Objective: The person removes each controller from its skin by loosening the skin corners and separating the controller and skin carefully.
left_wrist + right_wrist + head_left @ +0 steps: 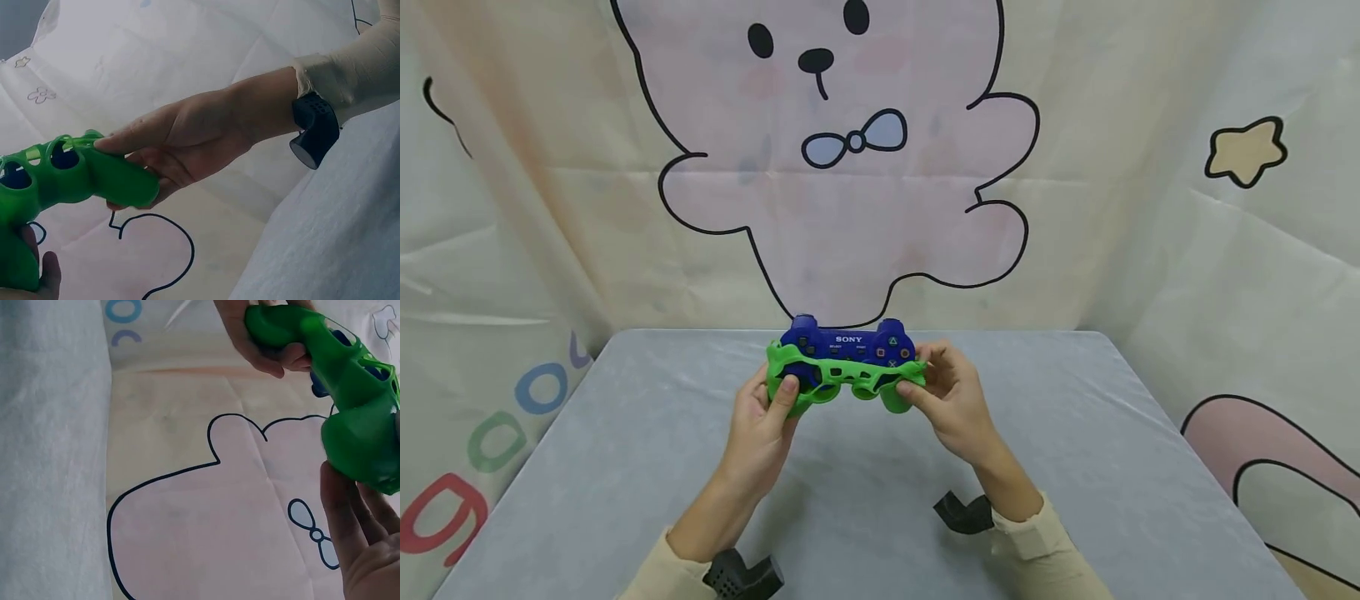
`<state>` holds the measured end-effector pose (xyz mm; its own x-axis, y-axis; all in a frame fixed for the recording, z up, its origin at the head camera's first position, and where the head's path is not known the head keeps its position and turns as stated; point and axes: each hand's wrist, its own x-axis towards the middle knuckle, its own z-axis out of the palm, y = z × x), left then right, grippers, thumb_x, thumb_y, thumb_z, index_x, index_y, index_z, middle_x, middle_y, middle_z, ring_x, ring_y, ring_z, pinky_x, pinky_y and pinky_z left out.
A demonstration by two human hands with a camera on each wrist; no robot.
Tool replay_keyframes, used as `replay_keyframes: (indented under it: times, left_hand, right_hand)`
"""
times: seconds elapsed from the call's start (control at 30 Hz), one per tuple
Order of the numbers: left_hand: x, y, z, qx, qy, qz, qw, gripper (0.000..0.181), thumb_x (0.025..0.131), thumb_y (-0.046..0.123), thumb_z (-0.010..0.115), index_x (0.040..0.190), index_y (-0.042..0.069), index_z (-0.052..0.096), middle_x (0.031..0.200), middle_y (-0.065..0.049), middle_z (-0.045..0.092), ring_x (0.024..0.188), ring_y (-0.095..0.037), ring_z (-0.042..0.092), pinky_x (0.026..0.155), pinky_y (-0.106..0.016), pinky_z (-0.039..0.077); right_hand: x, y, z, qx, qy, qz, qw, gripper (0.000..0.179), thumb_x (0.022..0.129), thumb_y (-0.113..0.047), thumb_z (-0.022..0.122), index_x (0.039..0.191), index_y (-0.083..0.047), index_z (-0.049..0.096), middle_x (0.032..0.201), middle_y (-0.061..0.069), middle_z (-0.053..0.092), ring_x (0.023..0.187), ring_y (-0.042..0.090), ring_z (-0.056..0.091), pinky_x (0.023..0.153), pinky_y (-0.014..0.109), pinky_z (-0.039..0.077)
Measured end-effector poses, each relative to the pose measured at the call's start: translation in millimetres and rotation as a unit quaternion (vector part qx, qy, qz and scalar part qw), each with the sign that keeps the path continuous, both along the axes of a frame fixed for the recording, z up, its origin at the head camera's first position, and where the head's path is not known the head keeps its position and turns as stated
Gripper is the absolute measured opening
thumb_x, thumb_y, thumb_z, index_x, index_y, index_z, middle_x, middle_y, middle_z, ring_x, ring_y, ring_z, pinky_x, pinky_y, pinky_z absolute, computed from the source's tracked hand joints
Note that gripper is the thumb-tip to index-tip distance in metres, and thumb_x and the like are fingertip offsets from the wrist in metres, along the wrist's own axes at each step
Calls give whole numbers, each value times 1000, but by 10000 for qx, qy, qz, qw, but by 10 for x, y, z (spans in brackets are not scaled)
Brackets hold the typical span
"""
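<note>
A blue Sony game controller (848,339) is held up in the head view, its upper part and buttons bare. A bright green, flexible-looking cover (842,369) wraps its lower part and grips, with holes showing blue beneath. My left hand (762,425) grips the left end, thumb on the front of the cover. At the right end, my right hand (957,408) pinches the cover between thumb and fingers. The left wrist view shows the left hand (194,125) around one green-covered grip (122,175). In the right wrist view, right-hand fingers (340,503) touch the cover's rounded end (362,437).
A table with a pale blue-grey cloth (865,517) lies below the hands. Behind it hangs a fabric backdrop (1075,250) with a cartoon bear. Dark wrist devices (743,575) sit by both sleeves.
</note>
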<state>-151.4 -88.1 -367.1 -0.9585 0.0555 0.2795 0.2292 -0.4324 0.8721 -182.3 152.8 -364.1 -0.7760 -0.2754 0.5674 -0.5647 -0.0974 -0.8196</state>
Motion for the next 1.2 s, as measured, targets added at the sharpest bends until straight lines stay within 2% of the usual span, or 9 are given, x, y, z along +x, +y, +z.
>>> replay_keyframes:
  times: [0.13, 0.27, 0.37, 0.43, 0.7, 0.73, 0.93, 1.07, 1.2]
  left_hand:
    - [18, 23, -20, -118, -318, -42, 9994, 34, 109, 25, 44, 139, 11, 51, 118, 9, 71, 105, -5, 68, 99, -23, 54]
    - [12, 46, -12, -161, -485, 20, 9987, 39, 109, 28, 44, 143, 9, 47, 120, 9, 70, 108, -5, 67, 100, -23, 53]
    - [-9, 50, 11, -79, -512, 71, 9986, 43, 108, 30, 45, 145, 8, 44, 123, 8, 69, 113, -6, 67, 102, -24, 52]
    - [-19, 48, 28, -7, -557, 93, 9984, 45, 108, 32, 44, 146, 7, 43, 125, 8, 68, 114, -6, 66, 103, -25, 52]
    - [-1, 21, 72, 202, -874, 136, 9959, 48, 108, 34, 43, 149, 8, 39, 129, 7, 64, 116, -7, 65, 103, -26, 53]
    - [2, 13, 76, 225, -902, 147, 9956, 49, 108, 34, 43, 149, 9, 38, 130, 7, 63, 117, -7, 64, 103, -26, 53]
    - [11, -25, 97, 334, -1001, 191, 9942, 51, 108, 34, 42, 151, 7, 36, 131, 6, 61, 117, -7, 64, 102, -25, 53]
    - [2, -30, 84, 445, -1160, 250, 9919, 54, 107, 37, 44, 151, 6, 36, 130, 6, 60, 114, -5, 63, 100, -23, 53]
    - [-9, -38, 65, 719, -1350, 225, 9880, 57, 106, 38, 43, 152, 5, 33, 129, 7, 59, 114, -4, 61, 98, -22, 53]
  right_hand:
    - [34, -17, -8, -184, -185, 182, 9995, 40, 98, -3, 64, 130, -13, 42, 117, -8, 65, 99, 6, 68, 78, 20, 57]
    - [40, -35, 1, 4, -445, 463, 9979, 50, 104, -4, 53, 149, -11, 32, 122, -5, 67, 95, 11, 72, 74, 26, 60]
    - [25, -34, 12, 189, -717, 692, 9948, 52, 106, -6, 48, 154, -9, 28, 121, -2, 68, 86, 14, 74, 67, 32, 62]
    - [14, -27, 11, 269, -876, 840, 9923, 49, 107, -10, 47, 154, -7, 31, 119, 0, 69, 83, 16, 75, 65, 33, 62]
    - [-23, -4, -33, 522, -950, 1167, 9872, 44, 110, -25, 45, 132, 11, 55, 112, -4, 75, 77, 13, 75, 63, 33, 61]
    - [-28, -5, -31, 582, -938, 1169, 9870, 44, 110, -26, 44, 129, 11, 57, 112, 2, 75, 77, 13, 75, 63, 32, 61]
    - [-38, -49, -49, 868, -684, 830, 9904, 36, 109, -19, 46, 114, 11, 66, 100, 34, 70, 72, 17, 74, 60, 34, 61]
    - [-43, -92, -104, 734, -372, 550, 9951, 36, 108, -16, 49, 97, 13, 67, 81, 32, 68, 65, 13, 71, 56, 32, 59]
    - [-38, -135, -156, 553, -128, 309, 9979, 35, 106, -10, 52, 85, 13, 65, 70, 29, 63, 59, 7, 67, 54, 30, 58]
